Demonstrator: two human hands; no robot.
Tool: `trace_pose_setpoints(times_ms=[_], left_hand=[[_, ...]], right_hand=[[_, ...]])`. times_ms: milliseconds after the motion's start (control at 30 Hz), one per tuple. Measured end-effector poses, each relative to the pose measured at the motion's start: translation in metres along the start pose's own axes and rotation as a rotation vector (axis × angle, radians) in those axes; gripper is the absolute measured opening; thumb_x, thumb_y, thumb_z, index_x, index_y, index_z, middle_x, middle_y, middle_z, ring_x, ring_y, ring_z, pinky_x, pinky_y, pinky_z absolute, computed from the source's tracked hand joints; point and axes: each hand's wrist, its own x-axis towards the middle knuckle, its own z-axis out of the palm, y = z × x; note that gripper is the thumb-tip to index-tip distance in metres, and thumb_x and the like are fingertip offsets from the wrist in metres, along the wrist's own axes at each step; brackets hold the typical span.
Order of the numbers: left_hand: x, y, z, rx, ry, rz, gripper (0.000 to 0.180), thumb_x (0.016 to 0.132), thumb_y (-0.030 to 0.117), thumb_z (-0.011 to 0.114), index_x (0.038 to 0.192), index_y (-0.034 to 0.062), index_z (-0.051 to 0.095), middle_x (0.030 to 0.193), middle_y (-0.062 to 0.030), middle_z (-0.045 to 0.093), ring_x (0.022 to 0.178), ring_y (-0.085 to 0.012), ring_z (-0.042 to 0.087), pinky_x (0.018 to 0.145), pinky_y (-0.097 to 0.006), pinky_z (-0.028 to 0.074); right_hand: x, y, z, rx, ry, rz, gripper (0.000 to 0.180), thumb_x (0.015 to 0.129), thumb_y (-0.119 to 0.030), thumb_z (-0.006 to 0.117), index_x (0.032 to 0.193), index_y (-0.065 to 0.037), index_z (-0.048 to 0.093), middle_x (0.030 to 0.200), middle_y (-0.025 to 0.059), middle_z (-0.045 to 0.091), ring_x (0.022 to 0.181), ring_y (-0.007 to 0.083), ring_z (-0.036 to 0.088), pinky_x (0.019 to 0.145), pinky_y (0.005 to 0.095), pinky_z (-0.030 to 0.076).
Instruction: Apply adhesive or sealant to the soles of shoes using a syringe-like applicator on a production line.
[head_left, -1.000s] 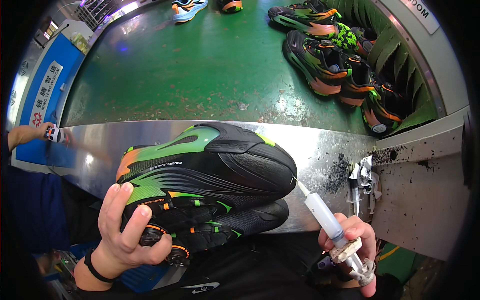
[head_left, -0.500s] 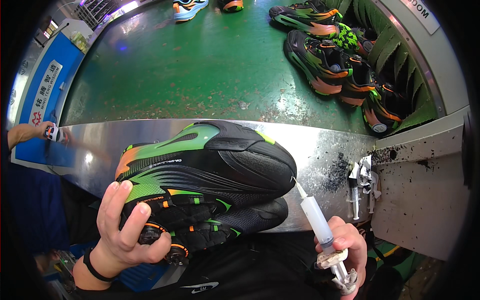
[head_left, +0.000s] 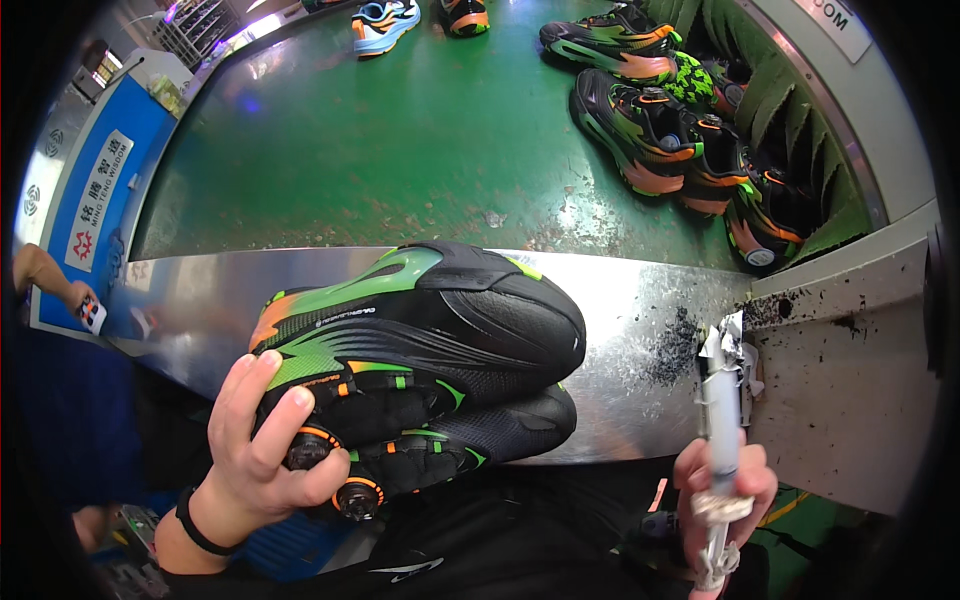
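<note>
A pair of black sneakers with green and orange panels lies sideways, one above the other, at the front edge of the metal strip. My left hand (head_left: pixel 255 445) is closed on the upper sneaker (head_left: pixel 430 320), its fingers on the side and its thumb by the round black dial. The lower sneaker (head_left: pixel 520 430) is partly hidden beneath. My right hand (head_left: pixel 750 485) is wrapped around a syringe (head_left: pixel 723 415) filled with something whitish, pointing up, with cloth-like wrapping near its plunger. It stands apart from the toes, overlapping white crumpled scraps (head_left: pixel 735 335) at the strip's right end.
Beyond the metal strip (head_left: pixel 620 285) spreads a green conveyor belt (head_left: pixel 350 170). Several similar sneakers (head_left: pixel 635 130) sit at its right, by a flap curtain (head_left: pixel 775 110). A blue-and-white shoe (head_left: pixel 385 27) stands at the far end. Another person's hand (head_left: pixel 75 295) is at left.
My right hand has drawn the syringe away from the upper sneaker's toe, to the right, and turned it more upright. Both sneakers have shifted slightly. The other person's hand has moved left and down.
</note>
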Motion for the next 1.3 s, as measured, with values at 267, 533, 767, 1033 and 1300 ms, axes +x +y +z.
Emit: trace_pose_setpoints(times_ms=[267,533,767,1033,1300], left_hand=[[0.018,-0.028,0.014,-0.385,0.007,-0.189,0.050,0.060,0.021,0.086,0.103,0.0152,0.060,0.129,-0.0190,0.050,0.108,-0.0419,0.058,0.088,-0.048,0.052],[-0.007,-0.034,0.030,-0.742,-0.017,-0.505,0.064,0.064,0.008,0.089,0.115,0.0118,0.051,0.137,-0.0149,0.037,0.112,-0.0245,0.055,0.093,-0.036,0.050],[-0.013,-0.038,0.037,-0.813,0.066,-0.625,0.069,0.062,0.007,0.089,0.118,0.0132,0.048,0.138,-0.0160,0.037,0.115,-0.0243,0.053,0.097,-0.036,0.045],[-0.001,-0.039,0.041,-0.865,0.052,-0.648,0.066,0.067,-0.008,0.083,0.116,0.0109,0.043,0.139,-0.0105,0.035,0.119,-0.0270,0.057,0.101,-0.038,0.050],[0.026,-0.067,0.072,-0.962,0.147,-0.577,0.057,0.075,0.003,0.075,0.123,0.0097,0.043,0.138,-0.0126,0.039,0.125,-0.0234,0.049,0.107,-0.036,0.038]], right_hand=[[-0.005,0.056,-0.050,-0.136,-0.172,0.283,0.119,0.058,-0.057,0.090,0.143,0.003,0.031,0.120,0.0115,0.038,0.107,0.0218,0.045,0.094,0.0344,0.038],[-0.018,0.090,-0.049,-0.351,-0.256,0.216,0.106,0.057,-0.043,0.091,0.138,0.003,0.039,0.116,0.0152,0.046,0.103,0.0283,0.047,0.092,0.0377,0.039],[-0.015,0.090,-0.037,-0.566,-0.332,0.061,0.101,0.058,-0.041,0.091,0.135,0.001,0.041,0.116,0.0181,0.050,0.102,0.0343,0.047,0.091,0.0444,0.040],[-0.014,0.091,-0.039,-0.563,-0.313,0.086,0.101,0.056,-0.040,0.092,0.134,0.000,0.042,0.116,0.0182,0.050,0.103,0.0338,0.047,0.091,0.0441,0.039],[-0.011,0.086,-0.041,-0.573,-0.342,0.035,0.101,0.056,-0.041,0.092,0.134,-0.001,0.043,0.116,0.0169,0.053,0.102,0.0339,0.049,0.090,0.0443,0.039]])
